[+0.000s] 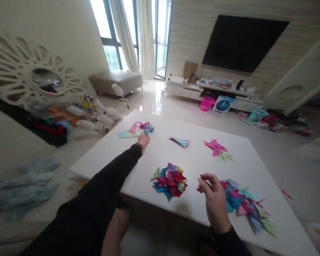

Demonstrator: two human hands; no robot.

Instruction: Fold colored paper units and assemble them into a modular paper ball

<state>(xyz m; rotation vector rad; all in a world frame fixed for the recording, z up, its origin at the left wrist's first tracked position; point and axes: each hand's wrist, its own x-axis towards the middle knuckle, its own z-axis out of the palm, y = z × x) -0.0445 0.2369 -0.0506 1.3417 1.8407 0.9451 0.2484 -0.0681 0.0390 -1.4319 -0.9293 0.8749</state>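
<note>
My left hand (143, 139) reaches far across the white table (154, 156) to a small group of folded papers (135, 127) at the back left. Its fingers are closed at a blue-green folded paper (146, 133); the fingertips are partly hidden. My right hand (214, 199) is raised above the front of the table, fingers curled and a little apart, holding nothing. It is between a round pile of colourful folded papers (170, 180) and a longer pile (245, 204) on the right. Flat blue and red folded pieces (180, 142) lie mid-table. Pink and green ones (216, 148) lie further right.
Behind the table stand a low white cabinet (186, 91), a pink bucket (207, 103) and a blue and white fan (224, 104). A lamp with white shades (104, 119) is close to the table's left edge. A beige bench (117, 81) is by the window.
</note>
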